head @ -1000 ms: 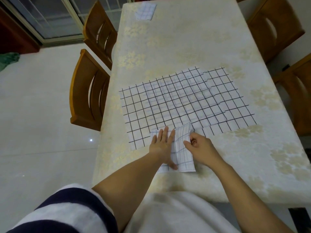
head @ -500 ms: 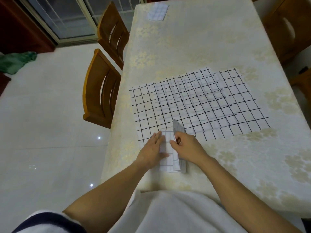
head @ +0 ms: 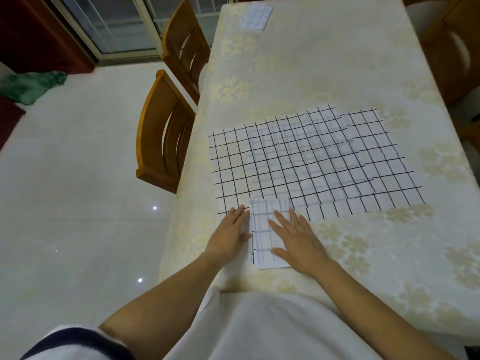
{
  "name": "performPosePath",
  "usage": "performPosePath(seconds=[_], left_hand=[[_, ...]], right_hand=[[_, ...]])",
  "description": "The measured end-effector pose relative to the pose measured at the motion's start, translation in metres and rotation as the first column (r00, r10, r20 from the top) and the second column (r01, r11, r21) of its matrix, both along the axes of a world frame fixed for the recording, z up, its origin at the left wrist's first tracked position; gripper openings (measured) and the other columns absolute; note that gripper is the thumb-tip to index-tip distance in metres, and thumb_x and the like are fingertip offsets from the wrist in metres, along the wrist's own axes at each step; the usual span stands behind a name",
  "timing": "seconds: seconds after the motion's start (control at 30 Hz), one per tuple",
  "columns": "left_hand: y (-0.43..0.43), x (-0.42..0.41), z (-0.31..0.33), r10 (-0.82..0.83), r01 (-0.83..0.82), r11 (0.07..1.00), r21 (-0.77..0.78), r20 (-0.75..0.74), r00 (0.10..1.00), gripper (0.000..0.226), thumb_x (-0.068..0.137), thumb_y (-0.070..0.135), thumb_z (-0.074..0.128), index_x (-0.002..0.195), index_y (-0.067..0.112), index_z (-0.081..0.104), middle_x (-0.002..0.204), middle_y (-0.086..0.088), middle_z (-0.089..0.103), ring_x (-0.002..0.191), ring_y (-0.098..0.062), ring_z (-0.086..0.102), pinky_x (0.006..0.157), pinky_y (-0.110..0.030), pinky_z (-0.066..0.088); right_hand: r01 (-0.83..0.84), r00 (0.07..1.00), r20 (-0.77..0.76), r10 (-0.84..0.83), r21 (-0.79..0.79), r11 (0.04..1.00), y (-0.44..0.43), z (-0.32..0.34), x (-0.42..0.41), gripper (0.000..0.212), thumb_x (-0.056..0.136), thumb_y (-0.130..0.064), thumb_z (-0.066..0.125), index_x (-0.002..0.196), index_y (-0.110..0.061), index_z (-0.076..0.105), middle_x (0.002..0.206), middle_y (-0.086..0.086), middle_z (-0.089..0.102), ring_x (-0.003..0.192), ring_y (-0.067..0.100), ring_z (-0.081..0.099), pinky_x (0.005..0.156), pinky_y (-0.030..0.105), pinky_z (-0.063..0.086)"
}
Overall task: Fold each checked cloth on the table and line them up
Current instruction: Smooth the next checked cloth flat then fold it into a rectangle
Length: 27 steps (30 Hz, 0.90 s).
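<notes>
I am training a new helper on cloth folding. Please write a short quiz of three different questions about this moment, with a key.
1. True or false: the right hand lies flat, fingers spread, on the folded checked cloth.
2. Multiple choice: where is the other small folded cloth?
A. on a chair
B. at the far end of the table
C. on the floor
3. Fill in: the left hand rests at the folded cloth's ____ edge.

Key: 1 true; 2 B; 3 left. The spread checked cloths beyond the hands are not yet folded.
</notes>
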<state>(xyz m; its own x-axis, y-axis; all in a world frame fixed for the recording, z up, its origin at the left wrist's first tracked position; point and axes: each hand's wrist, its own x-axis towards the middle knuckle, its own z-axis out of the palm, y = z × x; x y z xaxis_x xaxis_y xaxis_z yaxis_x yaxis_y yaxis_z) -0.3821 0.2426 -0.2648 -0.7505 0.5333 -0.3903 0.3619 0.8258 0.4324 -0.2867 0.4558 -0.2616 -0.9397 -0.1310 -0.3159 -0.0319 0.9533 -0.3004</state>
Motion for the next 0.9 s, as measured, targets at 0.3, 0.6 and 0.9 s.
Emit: performPosePath(seconds=[0.3, 0.6, 0.9], left_hand=[[-0.004, -0.003, -0.004, -0.046, 0.046, 0.998, -0.046, -0.019, 0.999, 0.056, 0.109, 0.03, 0.037, 0.161, 0.031, 0.014, 0.169, 0.011, 0.003, 0.156, -0.013, -0.003, 0.126, -0.035, 0.015], [0.018, -0.003, 0.016, 0.055, -0.029, 0.991, 0.134, -0.198, 0.979, 0.042, 0.106, 0.02, 0.044, 0.148, 0.016, 0.045, 0.157, -0.003, 0.039, 0.143, -0.022, 0.038, 0.118, -0.033, 0.032], [0.076, -0.014, 0.009, -0.516, 0.508, 0.855, -0.104, -0.26, 0.816, 0.076, 0.091, -0.001, 0.064, 0.153, 0.03, 0.035, 0.165, -0.007, 0.02, 0.152, -0.032, 0.017, 0.124, -0.046, 0.023]], right_hand=[[0.084, 0.991, 0.097, -0.091, 0.07, 0.994, -0.015, -0.009, -0.003, 0.082, 0.096, -0.066, 0.029, 0.155, -0.032, -0.015, 0.161, -0.004, -0.029, 0.145, 0.031, -0.032, 0.122, 0.051, -0.009], [0.712, 0.684, 0.034, -0.728, -0.248, 0.657, -0.003, 0.005, -0.005, 0.045, 0.095, -0.043, 0.057, 0.13, -0.015, 0.052, 0.116, 0.005, 0.066, 0.101, 0.023, 0.061, 0.083, 0.037, 0.053], [0.753, 0.656, 0.259, -0.709, -0.163, 0.637, -0.002, 0.004, -0.008, 0.019, 0.091, -0.044, 0.064, 0.083, -0.026, 0.061, 0.081, -0.006, 0.066, 0.076, 0.019, 0.064, 0.065, 0.03, 0.052]])
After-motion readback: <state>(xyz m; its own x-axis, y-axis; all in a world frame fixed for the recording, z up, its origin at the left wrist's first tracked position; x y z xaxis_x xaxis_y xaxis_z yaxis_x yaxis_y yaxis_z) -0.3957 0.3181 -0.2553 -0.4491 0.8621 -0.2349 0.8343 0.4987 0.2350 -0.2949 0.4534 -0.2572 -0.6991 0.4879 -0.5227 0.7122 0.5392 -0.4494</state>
